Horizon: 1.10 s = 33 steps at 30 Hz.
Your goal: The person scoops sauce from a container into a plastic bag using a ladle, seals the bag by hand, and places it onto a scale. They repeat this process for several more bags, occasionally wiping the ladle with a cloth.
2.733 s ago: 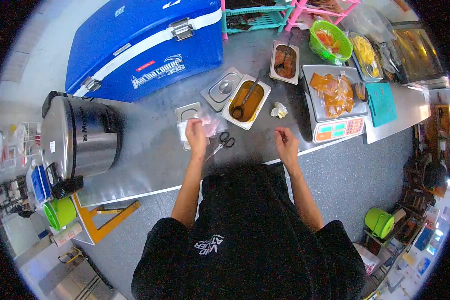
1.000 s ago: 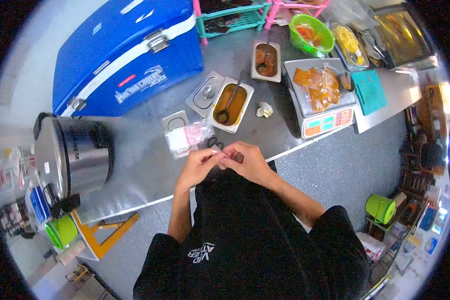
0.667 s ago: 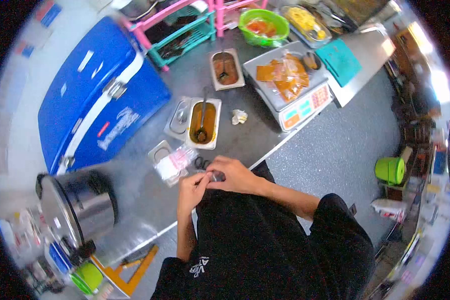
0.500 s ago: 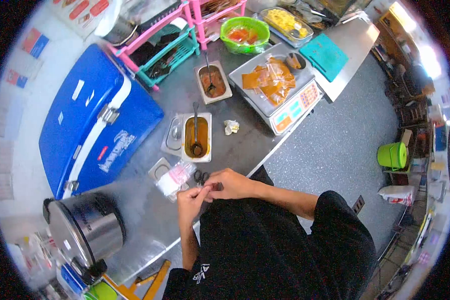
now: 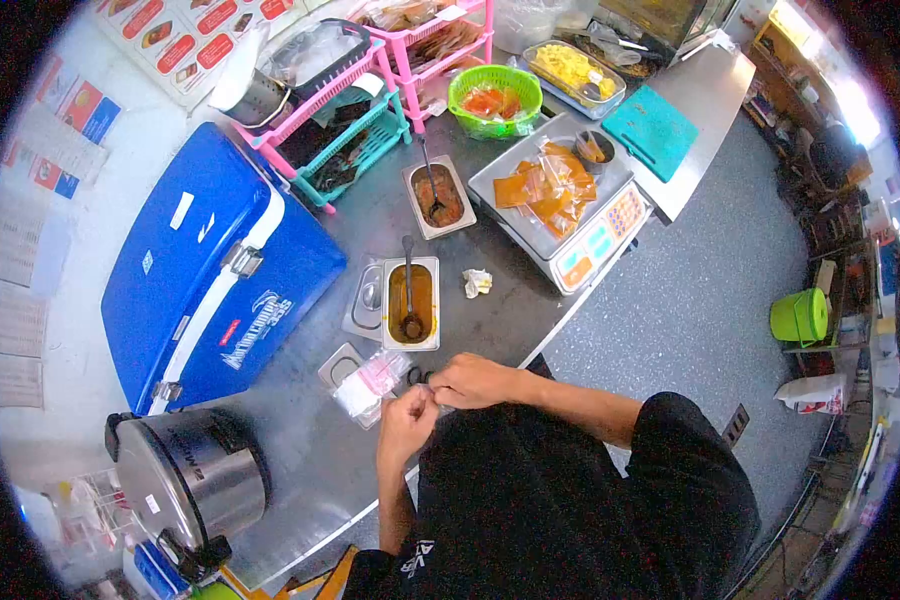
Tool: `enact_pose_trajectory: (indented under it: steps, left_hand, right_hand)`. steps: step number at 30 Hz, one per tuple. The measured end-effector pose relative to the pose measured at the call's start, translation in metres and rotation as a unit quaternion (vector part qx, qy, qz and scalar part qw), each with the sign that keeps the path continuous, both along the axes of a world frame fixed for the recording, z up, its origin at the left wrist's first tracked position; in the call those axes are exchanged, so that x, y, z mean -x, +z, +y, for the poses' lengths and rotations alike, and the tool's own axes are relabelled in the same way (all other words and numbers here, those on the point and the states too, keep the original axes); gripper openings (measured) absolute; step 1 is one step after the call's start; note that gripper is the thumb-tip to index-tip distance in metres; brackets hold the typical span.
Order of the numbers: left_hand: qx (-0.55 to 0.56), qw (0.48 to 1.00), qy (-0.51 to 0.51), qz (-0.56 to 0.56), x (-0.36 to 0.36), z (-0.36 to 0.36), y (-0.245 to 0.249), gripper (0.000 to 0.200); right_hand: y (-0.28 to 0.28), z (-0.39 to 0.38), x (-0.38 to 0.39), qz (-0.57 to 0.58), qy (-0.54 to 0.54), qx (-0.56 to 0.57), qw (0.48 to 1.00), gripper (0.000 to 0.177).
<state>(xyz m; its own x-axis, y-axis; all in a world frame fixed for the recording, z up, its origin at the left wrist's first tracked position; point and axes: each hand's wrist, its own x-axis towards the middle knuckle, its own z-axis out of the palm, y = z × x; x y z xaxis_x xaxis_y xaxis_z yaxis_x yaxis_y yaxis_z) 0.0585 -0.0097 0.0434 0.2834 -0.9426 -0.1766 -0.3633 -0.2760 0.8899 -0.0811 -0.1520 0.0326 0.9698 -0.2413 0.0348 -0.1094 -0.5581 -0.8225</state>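
My left hand and my right hand meet close to my chest at the near edge of the steel counter. Their fingers pinch a small clear plastic bag between them; it is too small to see well. Just beyond my hands lies a stack of small clear bags on a little steel lid. Black scissors lie beside the stack, partly hidden by my right hand. Further out stands a steel pan of orange sauce with a ladle in it.
A blue cooler fills the counter's left side and a steel pot stands at the near left. A scale holds filled orange sauce bags. Behind are a second sauce pan, a green basket, a crumpled tissue and pink and teal racks.
My hands left the bag stack and the counter edge and came together in front of my chest, pinching a small bag. The view has swung and lifted, showing more of the back wall.
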Motion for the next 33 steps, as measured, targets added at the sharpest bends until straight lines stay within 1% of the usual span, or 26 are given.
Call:
enact_pose_trajectory:
  steps: [2, 3, 5, 6, 8, 9, 10, 11, 12, 13, 15, 17, 18, 21, 24, 27, 30, 31, 32, 33]
  left_hand:
    - [0.007, 0.999, 0.013, -0.041, -0.001, 0.002, -0.004, 0.014]
    - [0.01, 0.998, 0.02, -0.061, -0.001, 0.002, -0.002, 0.014]
    - [-0.106, 0.992, 0.061, -0.007, -0.002, 0.001, 0.007, 0.015]
    - [-0.165, 0.983, 0.079, 0.02, -0.001, 0.0, 0.014, 0.016]
    - [-0.207, 0.97, 0.041, -0.117, 0.002, -0.004, 0.029, 0.022]
    - [-0.225, 0.956, 0.021, -0.184, 0.004, -0.008, 0.035, 0.029]
    - [-0.117, 0.961, 0.01, -0.25, 0.008, -0.01, 0.038, 0.039]
    - [-0.007, 0.95, 0.001, -0.312, 0.012, -0.013, 0.04, 0.049]
    - [0.037, 0.946, 0.002, -0.322, 0.014, -0.014, 0.037, 0.057]
    - [0.08, 0.939, 0.003, -0.333, 0.015, -0.016, 0.034, 0.064]
    - [0.034, 0.964, 0.022, -0.263, 0.014, -0.019, 0.008, 0.073]
    - [0.037, 0.972, 0.034, -0.23, 0.007, -0.021, -0.016, 0.067]
    - [0.038, 0.976, 0.04, -0.213, 0.005, -0.024, -0.015, 0.064]
    - [0.01, 0.976, -0.006, -0.216, 0.003, -0.026, -0.005, 0.061]
    - [0.038, 0.975, -0.042, -0.214, -0.001, -0.025, -0.01, 0.064]
    - [0.102, 0.962, -0.084, -0.238, 0.001, -0.027, -0.003, 0.067]
    - [0.082, 0.961, -0.127, -0.234, -0.007, -0.03, 0.014, 0.066]
    - [0.076, 0.961, -0.137, -0.229, -0.009, -0.03, 0.015, 0.065]
    - [0.058, 0.962, -0.145, -0.222, -0.009, -0.029, 0.007, 0.063]
    - [0.064, 0.964, -0.139, -0.219, -0.009, -0.027, 0.005, 0.063]
  right_hand:
    - [-0.007, 0.004, -0.003, 0.01, -0.016, -0.019, 1.0, 0.028]
    - [-0.007, 0.004, -0.004, 0.03, -0.031, 0.005, 0.999, 0.029]
    - [-0.007, 0.001, -0.006, 0.069, -0.066, 0.054, 0.994, 0.03]
    - [-0.012, 0.005, -0.006, 0.089, -0.069, 0.063, 0.992, 0.026]
    - [-0.024, 0.015, -0.008, 0.131, -0.079, 0.086, 0.984, 0.02]
    - [-0.019, 0.015, -0.009, 0.1, -0.107, 0.026, 0.989, 0.02]
    - [-0.009, 0.016, -0.011, 0.069, -0.133, -0.035, 0.988, 0.021]
    - [0.001, 0.017, -0.011, 0.038, -0.156, -0.094, 0.982, 0.022]
    - [0.009, 0.014, -0.011, 0.047, -0.158, -0.201, 0.966, 0.026]
    - [0.004, 0.013, -0.013, 0.031, -0.145, -0.219, 0.964, 0.025]
    - [-0.009, 0.012, -0.018, -0.003, -0.12, -0.257, 0.959, 0.023]
    - [-0.003, 0.01, -0.017, -0.048, -0.121, -0.212, 0.969, 0.02]
    - [0.001, 0.008, -0.015, -0.069, -0.123, -0.189, 0.972, 0.019]
    - [0.012, 0.003, -0.004, -0.062, -0.124, -0.029, 0.99, 0.016]
    - [0.007, 0.001, -0.002, -0.082, -0.1, -0.071, 0.989, 0.017]
    - [-0.007, 0.01, -0.007, -0.062, -0.093, -0.065, 0.992, 0.017]
    - [0.013, 0.011, -0.006, -0.026, -0.116, -0.043, 0.992, 0.029]
    - [0.001, 0.012, -0.01, -0.055, -0.071, -0.011, 0.996, 0.026]
    - [-0.021, 0.012, -0.013, -0.084, -0.027, 0.022, 0.996, 0.024]
    - [-0.02, 0.011, -0.018, -0.112, 0.018, 0.053, 0.992, 0.022]
